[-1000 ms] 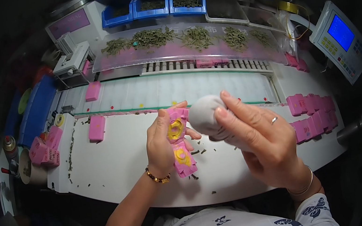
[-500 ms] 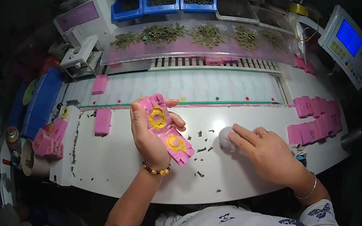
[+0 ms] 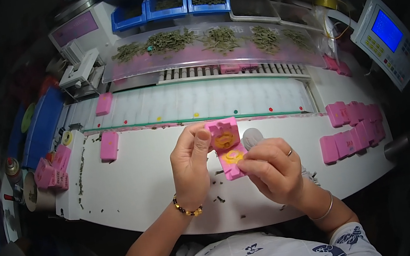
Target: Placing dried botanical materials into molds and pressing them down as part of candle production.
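White workbench (image 3: 135, 192) — loose pink moulds (image 3: 109, 146), a stacked pink cluster (image 3: 352, 128) at right, scattered dark bits (image 3: 220, 199).

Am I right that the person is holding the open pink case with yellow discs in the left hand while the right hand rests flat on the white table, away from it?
Not quite. In the head view the left hand does hold the open pink case, but the right hand is not flat on the white table: it is raised at the case, its fingertips on the lower yellow disc.

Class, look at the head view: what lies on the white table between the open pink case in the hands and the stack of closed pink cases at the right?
Only bare white table between the open pink case and the stack.
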`<control>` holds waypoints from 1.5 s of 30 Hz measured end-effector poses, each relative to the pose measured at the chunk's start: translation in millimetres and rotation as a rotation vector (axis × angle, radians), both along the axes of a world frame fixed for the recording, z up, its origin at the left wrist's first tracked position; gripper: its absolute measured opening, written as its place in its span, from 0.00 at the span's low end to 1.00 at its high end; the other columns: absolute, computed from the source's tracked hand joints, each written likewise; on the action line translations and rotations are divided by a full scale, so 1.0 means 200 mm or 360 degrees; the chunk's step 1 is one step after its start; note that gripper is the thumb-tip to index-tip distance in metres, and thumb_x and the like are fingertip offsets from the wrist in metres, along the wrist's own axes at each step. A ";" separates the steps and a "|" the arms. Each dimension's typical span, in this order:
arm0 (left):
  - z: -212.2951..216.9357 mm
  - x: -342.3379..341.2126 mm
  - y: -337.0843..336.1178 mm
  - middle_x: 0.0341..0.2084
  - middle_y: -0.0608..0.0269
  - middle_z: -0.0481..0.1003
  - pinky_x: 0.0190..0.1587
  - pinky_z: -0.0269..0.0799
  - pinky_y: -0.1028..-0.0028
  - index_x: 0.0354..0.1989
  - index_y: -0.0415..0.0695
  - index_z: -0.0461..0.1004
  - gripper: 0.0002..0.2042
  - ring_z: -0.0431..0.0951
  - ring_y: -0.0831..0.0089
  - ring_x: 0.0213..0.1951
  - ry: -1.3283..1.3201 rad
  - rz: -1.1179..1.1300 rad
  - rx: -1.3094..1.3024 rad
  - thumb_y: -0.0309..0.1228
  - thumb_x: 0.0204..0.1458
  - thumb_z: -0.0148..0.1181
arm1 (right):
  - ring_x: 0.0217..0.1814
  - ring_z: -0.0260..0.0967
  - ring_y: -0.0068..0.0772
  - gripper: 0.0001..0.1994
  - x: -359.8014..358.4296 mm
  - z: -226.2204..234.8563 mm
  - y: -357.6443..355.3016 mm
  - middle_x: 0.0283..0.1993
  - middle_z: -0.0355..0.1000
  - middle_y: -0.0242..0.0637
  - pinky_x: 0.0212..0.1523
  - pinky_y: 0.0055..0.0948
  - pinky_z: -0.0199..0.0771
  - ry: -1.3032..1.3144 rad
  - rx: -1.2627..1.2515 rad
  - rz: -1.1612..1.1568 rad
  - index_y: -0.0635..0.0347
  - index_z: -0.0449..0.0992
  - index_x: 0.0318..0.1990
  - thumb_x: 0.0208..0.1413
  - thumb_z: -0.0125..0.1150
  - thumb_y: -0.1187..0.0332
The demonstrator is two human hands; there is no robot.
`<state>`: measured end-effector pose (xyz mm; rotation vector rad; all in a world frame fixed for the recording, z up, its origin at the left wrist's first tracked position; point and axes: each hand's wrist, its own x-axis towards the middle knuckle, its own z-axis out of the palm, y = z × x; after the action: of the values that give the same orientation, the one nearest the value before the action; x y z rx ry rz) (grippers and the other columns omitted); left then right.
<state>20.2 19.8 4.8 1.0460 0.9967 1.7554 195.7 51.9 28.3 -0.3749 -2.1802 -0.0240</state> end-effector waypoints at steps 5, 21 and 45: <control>0.03 0.02 -0.08 0.39 0.61 0.79 0.44 0.74 0.77 0.47 0.35 0.74 0.16 0.78 0.78 0.39 0.0485 -0.0096 0.0087 0.39 0.66 0.53 | 0.40 0.72 0.35 0.18 -0.03 0.03 0.02 0.45 0.70 0.39 0.39 0.27 0.77 0.0346 -0.0394 -0.0041 0.61 0.76 0.45 0.44 0.72 0.81; 0.04 -0.02 -0.10 0.42 0.54 0.77 0.49 0.76 0.74 0.51 0.35 0.69 0.12 0.80 0.72 0.46 0.0247 -0.0354 -0.0094 0.27 0.62 0.57 | 0.43 0.73 0.21 0.14 -0.01 0.02 0.03 0.40 0.75 0.33 0.38 0.20 0.74 0.0553 -0.1926 0.0290 0.63 0.74 0.43 0.49 0.71 0.78; -0.20 -1.22 0.27 0.35 0.59 0.78 0.47 0.74 0.68 0.40 0.40 0.76 0.18 0.78 0.66 0.41 0.1461 0.0890 -0.0658 0.28 0.38 0.72 | 0.42 0.66 0.15 0.26 0.03 -0.07 -0.02 0.52 0.68 0.38 0.31 0.13 0.68 0.0386 -0.2258 0.0282 0.64 0.68 0.59 0.52 0.67 0.78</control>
<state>-223.7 73.2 -36.0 1.3990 2.2881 1.3187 202.2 47.0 14.0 -0.8705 -1.6387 1.6107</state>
